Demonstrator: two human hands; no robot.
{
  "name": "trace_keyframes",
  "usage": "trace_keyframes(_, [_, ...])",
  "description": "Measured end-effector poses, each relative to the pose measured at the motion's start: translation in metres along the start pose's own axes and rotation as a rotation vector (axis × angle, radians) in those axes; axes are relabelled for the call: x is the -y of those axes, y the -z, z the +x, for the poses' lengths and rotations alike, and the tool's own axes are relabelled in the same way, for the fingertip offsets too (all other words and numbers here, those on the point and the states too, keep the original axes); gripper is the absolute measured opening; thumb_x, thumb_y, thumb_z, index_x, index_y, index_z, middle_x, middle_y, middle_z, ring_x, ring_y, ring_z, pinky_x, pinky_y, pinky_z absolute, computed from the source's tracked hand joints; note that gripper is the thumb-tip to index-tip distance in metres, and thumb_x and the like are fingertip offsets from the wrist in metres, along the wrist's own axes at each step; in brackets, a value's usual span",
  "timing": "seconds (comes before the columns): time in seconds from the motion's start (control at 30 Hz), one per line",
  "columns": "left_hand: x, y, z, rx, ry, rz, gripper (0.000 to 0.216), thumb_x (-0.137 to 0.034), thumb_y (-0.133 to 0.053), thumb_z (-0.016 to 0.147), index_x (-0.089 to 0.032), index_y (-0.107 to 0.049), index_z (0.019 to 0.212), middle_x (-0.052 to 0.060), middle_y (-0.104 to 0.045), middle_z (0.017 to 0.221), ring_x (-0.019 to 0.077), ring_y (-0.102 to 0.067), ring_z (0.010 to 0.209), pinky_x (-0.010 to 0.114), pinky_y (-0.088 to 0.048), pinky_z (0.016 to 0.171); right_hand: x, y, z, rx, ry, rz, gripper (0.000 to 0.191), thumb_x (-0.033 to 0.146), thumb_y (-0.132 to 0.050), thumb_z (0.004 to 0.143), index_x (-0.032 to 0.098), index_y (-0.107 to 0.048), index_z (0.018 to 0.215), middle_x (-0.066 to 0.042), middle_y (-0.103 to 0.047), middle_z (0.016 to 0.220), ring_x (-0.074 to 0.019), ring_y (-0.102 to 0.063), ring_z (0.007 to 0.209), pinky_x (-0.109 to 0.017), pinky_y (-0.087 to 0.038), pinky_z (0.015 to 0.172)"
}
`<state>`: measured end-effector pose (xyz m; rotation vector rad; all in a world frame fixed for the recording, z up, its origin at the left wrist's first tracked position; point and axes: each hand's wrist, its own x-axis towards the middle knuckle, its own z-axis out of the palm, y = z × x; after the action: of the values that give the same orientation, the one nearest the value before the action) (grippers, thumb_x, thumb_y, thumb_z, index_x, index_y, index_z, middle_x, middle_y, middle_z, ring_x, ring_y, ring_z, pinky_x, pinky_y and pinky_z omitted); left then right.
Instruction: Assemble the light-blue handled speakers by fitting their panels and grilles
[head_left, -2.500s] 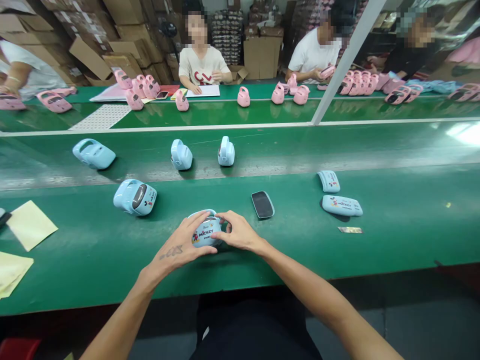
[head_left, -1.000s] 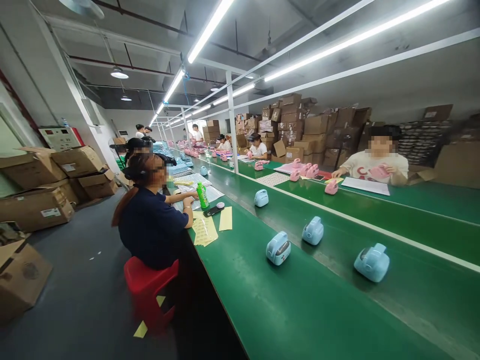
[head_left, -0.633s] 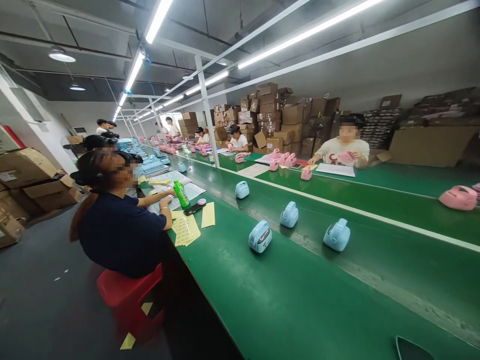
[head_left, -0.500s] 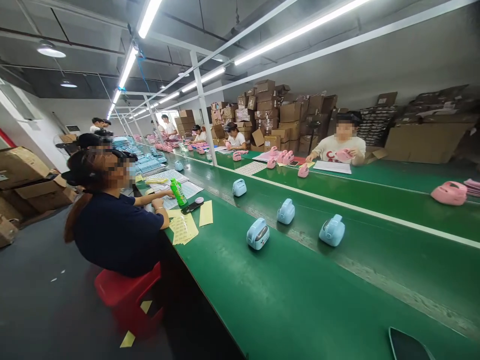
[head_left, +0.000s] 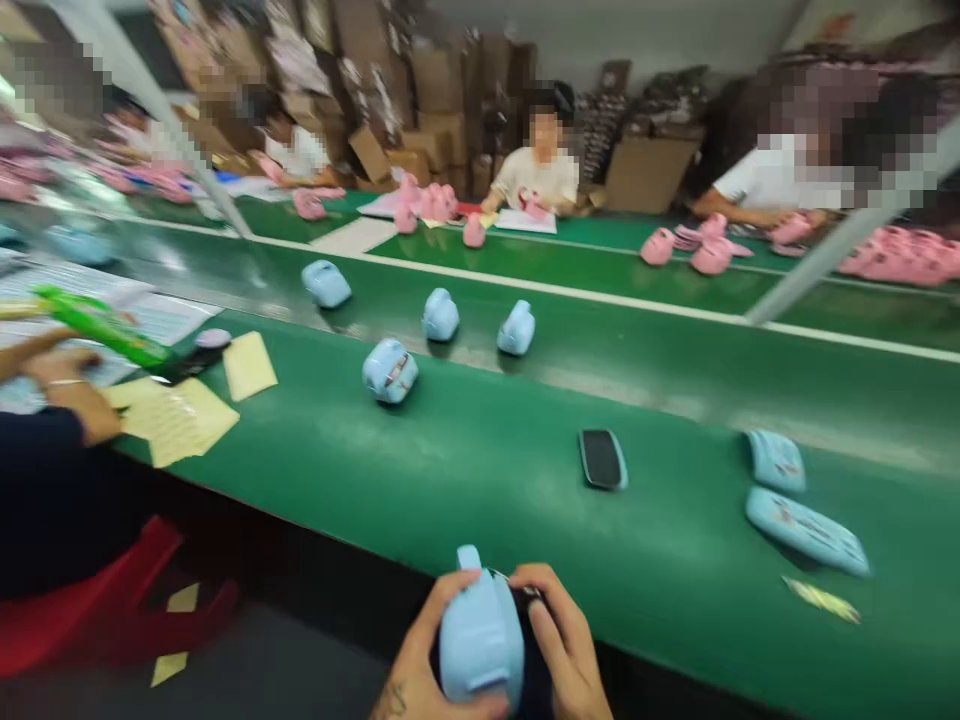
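Observation:
At the table's near edge, my left hand (head_left: 427, 650) is wrapped round a light blue plastic casing (head_left: 480, 640) with a handle-like tab on top. Closed at the casing's right side is my right hand (head_left: 562, 640), its fingers on a dark part (head_left: 527, 598) there; the detail is blurred. Beyond my hands on the green table lies a black panel with a blue rim (head_left: 602, 459). To the right are a curved blue piece (head_left: 778, 461), a long blue piece (head_left: 808, 530) with printed marks, and a small yellowish strip (head_left: 821, 599).
Several blue casings (head_left: 390, 371) stand farther across the table. A co-worker's arm (head_left: 71, 390) is at left, beside a green bottle (head_left: 105, 328) and yellow sheets (head_left: 180, 415). Across the table, people handle pink casings (head_left: 711, 250). Slanted white posts (head_left: 847, 240) rise there.
The view has swung right and down. Both my hands and the blue casing they hold have come into view, along with the loose blue pieces on the right.

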<state>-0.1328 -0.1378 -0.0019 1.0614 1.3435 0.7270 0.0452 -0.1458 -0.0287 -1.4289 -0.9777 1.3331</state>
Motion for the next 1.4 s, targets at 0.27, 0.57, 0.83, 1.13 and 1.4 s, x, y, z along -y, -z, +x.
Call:
trace_keyframes(0.27, [-0.005, -0.008, 0.004, -0.03, -0.069, 0.19, 0.077, -0.036, -0.084, 0.057, -0.032, -0.062, 0.13, 0.006, -0.067, 0.126, 0.0291, -0.069, 0.105, 0.043, -0.055, 0.098, 0.036, -0.016, 0.031, 0.045, 0.04, 0.143, 0.044, 0.062, -0.051, 0.092, 0.021, -0.048, 0.076, 0.004, -0.042, 0.07, -0.0131, -0.037, 0.066, -0.028, -0.031, 0.062])
trace_keyframes(0.57, [0.027, 0.011, 0.002, 0.146, -0.244, 0.336, 0.072, -0.033, -0.083, 0.064, -0.036, -0.06, 0.133, 0.009, -0.057, 0.144, 0.0344, -0.061, 0.126, 0.053, -0.046, 0.11, 0.009, -0.013, 0.012, 0.19, -0.099, 0.373, 0.031, 0.046, -0.061, 0.077, 0.023, -0.041, 0.075, 0.006, -0.035, 0.069, -0.0133, -0.03, 0.065, -0.028, -0.026, 0.061])
trace_keyframes(0.83, [0.013, 0.014, -0.003, 0.155, -0.066, 0.281, 0.072, -0.038, -0.085, 0.059, -0.035, -0.064, 0.127, 0.006, -0.066, 0.133, 0.0313, -0.068, 0.113, 0.047, -0.052, 0.104, 0.002, -0.009, 0.008, 0.234, -0.105, 0.294, 0.034, 0.052, -0.051, 0.086, 0.022, -0.04, 0.072, 0.005, -0.034, 0.068, -0.0141, -0.03, 0.066, -0.03, -0.026, 0.063])
trace_keyframes(1.13, [0.013, 0.006, -0.006, 0.021, 0.16, 0.062, 0.093, -0.054, -0.088, 0.057, -0.028, -0.052, 0.139, 0.01, -0.067, 0.134, 0.0309, -0.068, 0.113, 0.04, -0.056, 0.097, -0.016, 0.007, -0.023, 0.304, -0.068, 0.263, 0.087, 0.058, -0.084, 0.07, 0.029, -0.048, 0.144, -0.009, -0.051, 0.131, -0.0274, -0.052, 0.122, -0.042, -0.049, 0.096])
trace_keyframes(1.4, [-0.01, 0.008, 0.017, 0.085, -0.058, 0.261, 0.085, -0.058, -0.085, 0.057, -0.03, -0.06, 0.133, 0.009, -0.069, 0.131, 0.0326, -0.07, 0.109, 0.046, -0.056, 0.099, -0.018, 0.012, -0.013, 0.206, 0.234, 0.085, 0.088, 0.056, -0.076, 0.076, 0.024, -0.046, 0.152, -0.011, -0.054, 0.124, -0.026, -0.057, 0.107, -0.041, -0.054, 0.087])
